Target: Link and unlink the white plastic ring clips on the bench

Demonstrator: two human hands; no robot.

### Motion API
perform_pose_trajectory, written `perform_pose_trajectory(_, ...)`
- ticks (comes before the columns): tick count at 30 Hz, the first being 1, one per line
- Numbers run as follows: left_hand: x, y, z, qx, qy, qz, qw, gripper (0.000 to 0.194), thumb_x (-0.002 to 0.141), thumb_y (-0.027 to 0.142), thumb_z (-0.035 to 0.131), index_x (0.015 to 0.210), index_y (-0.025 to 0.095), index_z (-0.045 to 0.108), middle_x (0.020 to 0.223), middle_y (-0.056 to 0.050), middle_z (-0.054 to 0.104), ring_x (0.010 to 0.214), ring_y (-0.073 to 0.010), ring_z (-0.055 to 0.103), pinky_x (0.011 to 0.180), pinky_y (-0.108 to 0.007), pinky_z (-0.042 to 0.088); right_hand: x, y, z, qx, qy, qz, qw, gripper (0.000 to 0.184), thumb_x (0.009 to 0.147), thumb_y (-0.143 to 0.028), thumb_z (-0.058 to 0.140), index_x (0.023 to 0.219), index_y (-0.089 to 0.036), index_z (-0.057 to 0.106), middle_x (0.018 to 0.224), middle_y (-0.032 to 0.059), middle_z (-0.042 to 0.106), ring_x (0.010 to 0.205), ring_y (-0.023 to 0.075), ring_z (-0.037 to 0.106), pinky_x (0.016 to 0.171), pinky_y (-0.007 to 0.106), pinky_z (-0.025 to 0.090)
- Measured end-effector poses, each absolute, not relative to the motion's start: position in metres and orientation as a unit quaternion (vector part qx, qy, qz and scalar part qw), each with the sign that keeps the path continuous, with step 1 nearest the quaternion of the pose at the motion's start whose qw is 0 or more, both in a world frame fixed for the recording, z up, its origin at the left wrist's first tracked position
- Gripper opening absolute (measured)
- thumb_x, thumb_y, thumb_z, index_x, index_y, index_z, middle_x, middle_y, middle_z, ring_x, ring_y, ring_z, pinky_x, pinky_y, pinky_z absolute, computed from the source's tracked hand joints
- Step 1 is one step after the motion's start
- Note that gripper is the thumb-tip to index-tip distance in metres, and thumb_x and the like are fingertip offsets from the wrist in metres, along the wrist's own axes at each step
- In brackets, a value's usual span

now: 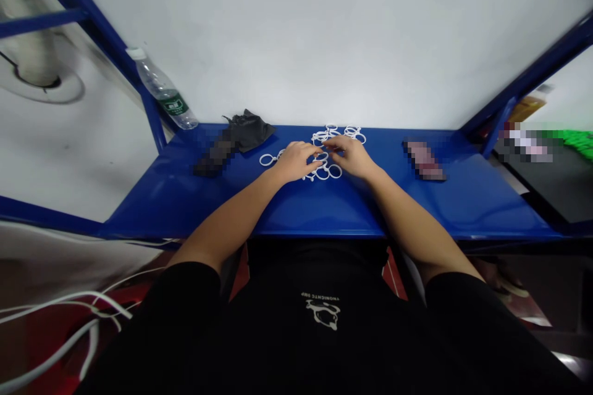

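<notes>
Several white plastic rings (337, 133) lie scattered on the blue shelf (324, 210) near its back middle. My left hand (295, 160) rests among them, fingers curled and pinched on a white ring (319, 157) between the two hands. My right hand (353, 155) meets it from the right, its fingertips also closed on that ring. More rings (330, 171) lie just in front of the fingers, and one ring (267, 160) lies left of my left hand.
A plastic water bottle (163, 90) leans at the back left corner. A black cloth (248, 129) and a blurred dark object (217, 157) lie left of the rings; a blurred pinkish object (424, 160) lies to the right. White cables (69, 321) hang lower left.
</notes>
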State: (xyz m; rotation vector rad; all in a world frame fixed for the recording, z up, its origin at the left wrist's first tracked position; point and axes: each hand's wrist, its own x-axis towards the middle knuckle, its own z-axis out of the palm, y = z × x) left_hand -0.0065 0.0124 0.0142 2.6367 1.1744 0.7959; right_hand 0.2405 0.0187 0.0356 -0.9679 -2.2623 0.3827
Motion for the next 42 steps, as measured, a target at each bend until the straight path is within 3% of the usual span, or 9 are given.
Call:
perform_pose_trajectory(8, -0.01, 0.017, 0.004, 0.865, 0.436, 0.244, 0.051, 0.023, 0.105, 0.041, 0.074, 0.122, 0.026, 0.08, 0.127, -0.009, 0.08, 0.119, -0.0313, 0.07, 0.111, -0.053, 0.05, 0.242, 0.034, 0.016, -0.349, -0.907, 0.123, 0.2, 0.032, 0.098, -0.023, 0.06, 0.122, -0.023, 0.083, 0.12, 0.0107, 0.081, 0.114, 0.0268, 0.072, 0.109, 0.047, 0.054)
perform_pose_trajectory(14, -0.012, 0.02, -0.001, 0.865, 0.446, 0.225, 0.053, 0.021, 0.109, 0.039, 0.067, 0.115, 0.028, 0.083, 0.122, -0.008, 0.082, 0.114, -0.0306, 0.071, 0.119, -0.061, 0.044, 0.239, 0.031, 0.015, -0.348, -0.907, 0.136, 0.194, 0.031, 0.1, -0.023, 0.057, 0.117, -0.023, 0.083, 0.109, 0.0077, 0.083, 0.103, 0.0231, 0.072, 0.1, 0.04, 0.054)
perform_pose_trajectory(20, -0.009, 0.019, -0.001, 0.859, 0.459, 0.219, 0.063, 0.022, 0.107, 0.04, 0.07, 0.12, 0.027, 0.081, 0.123, -0.01, 0.083, 0.116, -0.0328, 0.072, 0.123, -0.066, 0.04, 0.234, 0.025, 0.019, -0.383, -0.886, 0.143, 0.219, 0.043, 0.096, -0.019, 0.059, 0.135, -0.02, 0.077, 0.1, 0.0067, 0.081, 0.091, 0.0218, 0.071, 0.089, 0.037, 0.054)
perform_pose_trajectory(28, -0.007, 0.015, 0.008, 0.854, 0.471, 0.218, 0.042, 0.034, 0.118, 0.038, 0.049, 0.12, 0.024, 0.081, 0.122, -0.01, 0.083, 0.113, -0.0301, 0.074, 0.123, -0.063, 0.04, 0.229, 0.009, 0.037, -0.375, -0.87, 0.136, 0.29, 0.037, 0.101, -0.022, 0.06, 0.136, -0.021, 0.072, 0.106, 0.0093, 0.08, 0.099, 0.0257, 0.072, 0.093, 0.042, 0.057)
perform_pose_trajectory(42, -0.007, 0.013, 0.014, 0.873, 0.41, 0.264, 0.008, 0.036, 0.117, 0.035, 0.049, 0.098, 0.022, 0.077, 0.102, -0.006, 0.084, 0.096, -0.0236, 0.074, 0.113, -0.049, 0.049, 0.231, 0.014, 0.028, -0.361, -0.871, 0.133, 0.306, 0.025, 0.107, -0.034, 0.061, 0.118, -0.024, 0.082, 0.106, 0.007, 0.083, 0.09, 0.0216, 0.073, 0.083, 0.038, 0.056)
